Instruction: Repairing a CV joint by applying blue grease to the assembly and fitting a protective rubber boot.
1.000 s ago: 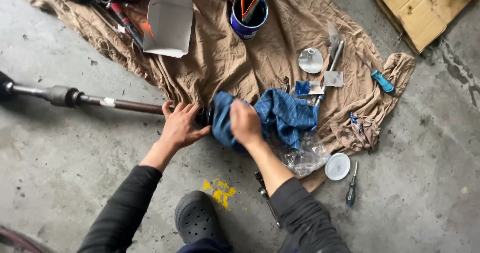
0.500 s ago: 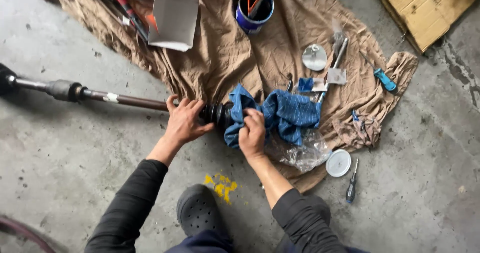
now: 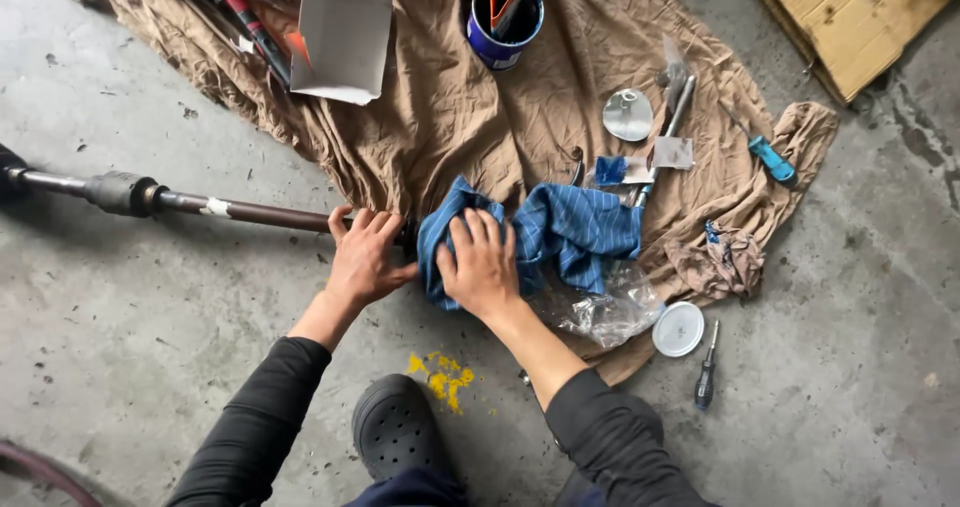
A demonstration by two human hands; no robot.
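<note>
A long dark metal drive shaft (image 3: 200, 205) lies across the concrete floor from the left edge toward the middle. My left hand (image 3: 365, 257) grips the shaft near its right end. A blue striped rag (image 3: 570, 229) is wrapped over that end of the shaft, which is hidden beneath it. My right hand (image 3: 482, 262) presses down on the rag's left part, fingers curled over the cloth. Both hands sit side by side, almost touching.
A tan cloth (image 3: 470, 117) spread on the floor carries a blue can (image 3: 505, 17) with tools, an open white box (image 3: 345, 32), a round metal lid (image 3: 627, 115) and a blue-handled screwdriver (image 3: 772, 159). Clear plastic wrap (image 3: 605, 312), a white lid (image 3: 679, 329), a dark screwdriver (image 3: 707, 375) and my black clog (image 3: 395, 429) lie nearby.
My right hand has shifted over the rag from the right side of the shaft end toward my left hand, bunching the cloth. The left hand has stayed on the shaft.
</note>
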